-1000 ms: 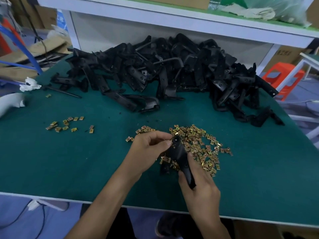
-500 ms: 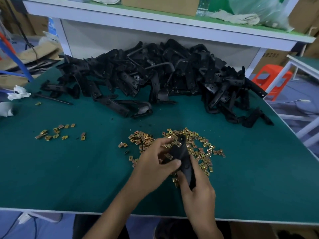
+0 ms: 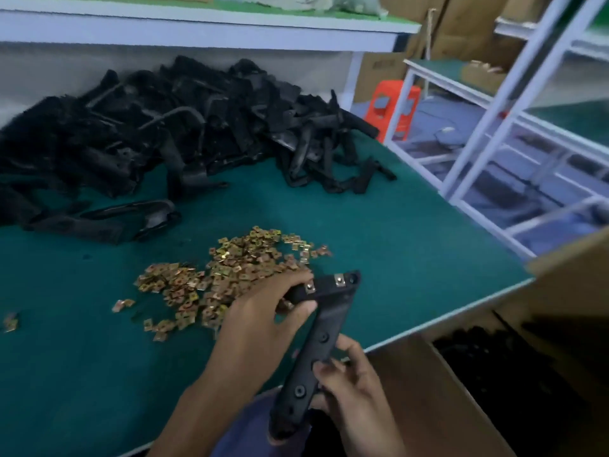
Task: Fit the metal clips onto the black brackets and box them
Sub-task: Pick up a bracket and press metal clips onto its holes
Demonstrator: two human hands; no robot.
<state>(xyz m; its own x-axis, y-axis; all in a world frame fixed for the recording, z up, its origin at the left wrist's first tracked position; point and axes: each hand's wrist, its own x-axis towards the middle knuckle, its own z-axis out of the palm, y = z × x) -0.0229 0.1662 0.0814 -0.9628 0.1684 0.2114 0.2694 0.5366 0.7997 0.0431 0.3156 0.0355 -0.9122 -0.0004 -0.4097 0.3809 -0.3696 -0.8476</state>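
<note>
A long black bracket [image 3: 321,338] with two metal clips on its top arm is held over the table's front right edge. My left hand [image 3: 263,321] grips its upper end with thumb and fingers. My right hand [image 3: 354,394] grips its lower shaft. A heap of brass-coloured metal clips [image 3: 227,278] lies on the green table [image 3: 395,245] just left of the hands. A big pile of black brackets [image 3: 158,133] fills the back of the table. An open cardboard box [image 3: 428,404] with black parts inside stands below the table's right edge.
A white shelf [image 3: 197,31] runs above the back of the table. White racking [image 3: 494,103] and an orange stool [image 3: 395,107] stand to the right. A few stray clips [image 3: 10,321] lie at the left edge.
The view has swung right, bringing the box into sight. Both hands have lifted the bracket off the clip heap and carried it right, toward the table edge.
</note>
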